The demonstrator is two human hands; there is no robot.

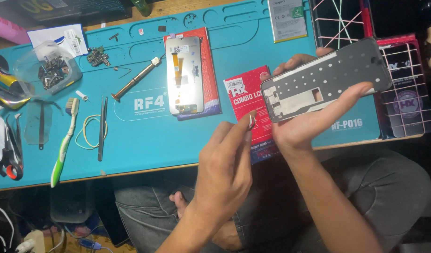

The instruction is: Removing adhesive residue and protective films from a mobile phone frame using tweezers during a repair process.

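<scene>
Phone frame [325, 84], flat, dark, perforated, held above teal silicone mat [145, 140], gripped edgewise by right hand [302, 124]. Small metal piece [251, 122] pinched in left hand [224, 168] beside frame's corner. Beyond: glossy screen panel [184, 75], brass screwdriver [133, 80], green toothbrush [63, 145].

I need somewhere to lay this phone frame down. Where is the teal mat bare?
The widest bare stretch of the teal mat runs along its near edge, between the tweezers and the red box, below the display panel. A smaller patch lies under the phone frame. The left end, around the toothbrush and screw tub, is crowded.
</scene>
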